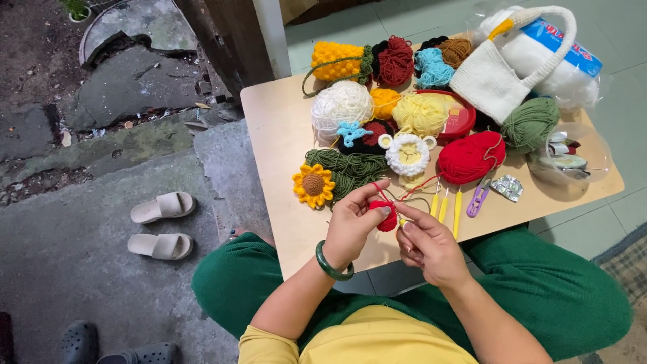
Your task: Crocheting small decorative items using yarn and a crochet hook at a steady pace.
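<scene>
Left grip (pixel 354 219) pinches red crochet piece (pixel 385 214); right grip (pixel 428 246) just beside.

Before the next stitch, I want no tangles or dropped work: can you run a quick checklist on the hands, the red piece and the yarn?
1. Left hand has a grip on the small red crochet piece: ok, pinched between thumb and fingers.
2. Right hand holds the hook: ok, yellow handle end shows at the fingertips; the hook tip is hidden.
3. Red strand runs to the red yarn ball: ok, apart from the spare hooks.
4. Slack in the strand: cannot tell.
5. Red ball sits steady on the table: ok, well in from the edge.
6. Purple snips lie near the right hand: ok.
</scene>
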